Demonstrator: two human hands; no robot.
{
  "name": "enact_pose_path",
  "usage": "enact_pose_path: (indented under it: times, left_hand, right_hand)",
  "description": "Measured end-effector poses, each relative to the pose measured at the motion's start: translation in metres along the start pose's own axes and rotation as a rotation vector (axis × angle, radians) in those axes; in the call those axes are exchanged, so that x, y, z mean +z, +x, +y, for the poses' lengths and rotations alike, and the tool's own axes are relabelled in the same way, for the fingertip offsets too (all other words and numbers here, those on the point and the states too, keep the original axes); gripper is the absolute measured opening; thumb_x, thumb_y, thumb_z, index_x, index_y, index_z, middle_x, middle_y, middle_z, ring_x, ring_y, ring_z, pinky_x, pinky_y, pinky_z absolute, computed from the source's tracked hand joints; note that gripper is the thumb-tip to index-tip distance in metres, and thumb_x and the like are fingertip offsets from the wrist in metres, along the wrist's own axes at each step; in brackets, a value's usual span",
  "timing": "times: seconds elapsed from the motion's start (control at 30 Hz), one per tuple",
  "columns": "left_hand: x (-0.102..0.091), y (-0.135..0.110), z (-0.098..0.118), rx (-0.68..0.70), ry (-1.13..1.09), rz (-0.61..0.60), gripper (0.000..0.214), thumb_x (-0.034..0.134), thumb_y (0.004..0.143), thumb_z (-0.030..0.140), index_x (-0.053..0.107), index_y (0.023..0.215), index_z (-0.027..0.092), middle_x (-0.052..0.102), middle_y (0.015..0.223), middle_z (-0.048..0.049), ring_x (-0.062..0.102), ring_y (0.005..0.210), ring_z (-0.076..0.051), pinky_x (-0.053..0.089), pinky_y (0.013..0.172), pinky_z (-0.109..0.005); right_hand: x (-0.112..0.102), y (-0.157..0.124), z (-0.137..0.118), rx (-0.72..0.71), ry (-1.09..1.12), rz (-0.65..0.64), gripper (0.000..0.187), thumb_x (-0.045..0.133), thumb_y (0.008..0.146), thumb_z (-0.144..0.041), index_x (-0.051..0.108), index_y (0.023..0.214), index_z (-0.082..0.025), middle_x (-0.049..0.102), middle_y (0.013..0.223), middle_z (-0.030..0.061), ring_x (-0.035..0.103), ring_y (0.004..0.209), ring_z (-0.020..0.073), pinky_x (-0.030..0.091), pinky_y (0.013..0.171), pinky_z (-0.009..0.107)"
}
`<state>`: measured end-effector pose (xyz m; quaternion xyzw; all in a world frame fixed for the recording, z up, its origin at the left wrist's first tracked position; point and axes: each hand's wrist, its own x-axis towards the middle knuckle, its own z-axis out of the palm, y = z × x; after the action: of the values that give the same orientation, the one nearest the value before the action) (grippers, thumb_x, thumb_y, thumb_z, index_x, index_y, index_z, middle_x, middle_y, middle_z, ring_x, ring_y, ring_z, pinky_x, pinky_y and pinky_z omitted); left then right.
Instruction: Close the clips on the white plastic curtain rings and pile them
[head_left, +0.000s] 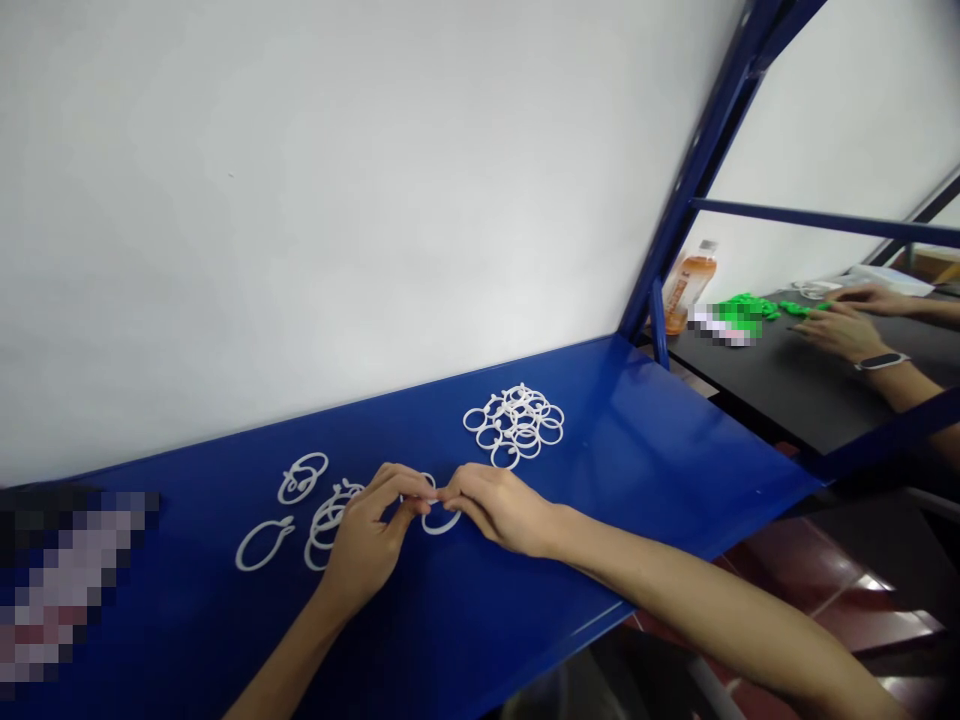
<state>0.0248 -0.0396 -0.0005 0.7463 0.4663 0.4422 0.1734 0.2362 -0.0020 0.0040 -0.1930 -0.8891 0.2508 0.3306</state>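
Note:
A white plastic ring (441,531), resembling a shower-curtain ring, is pinched at its top between my two hands over the blue table. My left hand (379,522) closes thumb and fingers on one side of it. Opposite, my right hand (504,507) pinches the ring too, its fingertips meeting those of the left. The pinched part is hidden by my fingers. Just behind my fingertips shows part of another white ring (428,476). Several loose rings (324,527) lie beside my left hand, partly covered by it. One single ring (259,567) lies farther left.
A heap of white rings (521,420) lies toward the back right of the blue table (600,470). A blue metal frame (686,190) stands at its right end. Beyond it, another person's hands (847,330) handle green pieces (750,310) near a bottle (690,290).

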Motion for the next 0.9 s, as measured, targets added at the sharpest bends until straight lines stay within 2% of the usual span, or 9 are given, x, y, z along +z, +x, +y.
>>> enact_pose_path:
  times: [0.23,0.3,0.37,0.43,0.5,0.63,0.77,0.9]
  left_hand:
    - [0.002,-0.001,0.005,0.016,0.026,0.010,0.024,0.055,0.096,0.029,0.065,0.076,0.023,0.065,0.079,0.0003,0.062,0.077,-0.015,0.050,0.072,-0.028]
    - [0.003,0.000,0.005,0.001,0.075,0.027,0.021,0.055,0.096,0.034,0.066,0.081,0.024,0.066,0.082,-0.0003,0.062,0.078,-0.016,0.051,0.073,-0.029]
    - [0.003,0.001,0.003,-0.003,0.151,0.047,0.018,0.057,0.095,0.039,0.067,0.094,0.024,0.068,0.087,-0.0009,0.063,0.081,-0.017,0.052,0.076,-0.031]
    - [0.002,0.002,-0.003,0.009,0.266,0.044,0.026,0.059,0.092,0.043,0.066,0.110,0.025,0.069,0.095,-0.0023,0.064,0.090,-0.021,0.052,0.084,-0.036]
    - [0.001,0.001,-0.011,0.020,0.408,-0.011,0.039,0.062,0.089,0.048,0.062,0.121,0.026,0.070,0.108,-0.0048,0.062,0.103,-0.026,0.050,0.092,-0.042]
    - [0.000,-0.004,-0.028,0.003,0.630,-0.151,0.058,0.065,0.083,0.059,0.060,0.129,0.024,0.066,0.122,-0.0093,0.057,0.114,-0.032,0.045,0.098,-0.049]
    - [0.000,-0.006,-0.035,0.015,0.691,-0.175,0.046,0.059,0.088,0.055,0.066,0.120,0.023,0.067,0.118,-0.0105,0.057,0.112,-0.031,0.044,0.096,-0.049]
    - [0.000,-0.004,-0.033,0.022,0.656,-0.180,0.041,0.059,0.090,0.050,0.065,0.120,0.022,0.068,0.115,-0.0092,0.058,0.109,-0.031,0.045,0.095,-0.050]
  right_hand:
    - [0.001,-0.001,0.002,-0.042,-0.077,-0.050,0.022,0.040,0.105,-0.023,0.061,0.106,-0.016,0.068,0.096,0.0083,0.063,0.088,0.0167,0.054,0.078,0.030]
    - [0.000,0.001,0.003,-0.038,-0.113,-0.043,0.022,0.040,0.105,-0.023,0.061,0.106,-0.016,0.068,0.096,0.0088,0.063,0.089,0.0172,0.054,0.080,0.030]
    - [-0.002,0.004,0.007,-0.029,-0.161,-0.018,0.022,0.041,0.105,-0.023,0.062,0.108,-0.016,0.067,0.099,0.0098,0.063,0.090,0.0181,0.054,0.081,0.031]
    - [-0.008,0.007,0.014,0.008,-0.213,0.041,0.023,0.042,0.104,-0.023,0.063,0.110,-0.016,0.066,0.103,0.0106,0.063,0.093,0.0186,0.054,0.083,0.032]
    - [-0.017,0.008,0.023,0.079,-0.277,0.125,0.023,0.044,0.103,-0.023,0.065,0.112,-0.017,0.065,0.106,0.0108,0.063,0.094,0.0188,0.055,0.083,0.033]
    - [-0.037,0.005,0.045,0.246,-0.482,0.221,0.024,0.046,0.101,-0.018,0.067,0.112,-0.017,0.065,0.103,0.0114,0.060,0.095,0.0222,0.054,0.084,0.038]
    - [-0.046,0.002,0.062,0.332,-0.618,0.227,0.019,0.052,0.099,-0.019,0.067,0.110,-0.017,0.067,0.099,0.0117,0.055,0.095,0.0259,0.053,0.084,0.041]
    - [-0.047,0.001,0.067,0.325,-0.679,0.229,0.018,0.054,0.098,-0.021,0.067,0.109,-0.017,0.066,0.102,0.0127,0.052,0.095,0.0276,0.053,0.082,0.043]
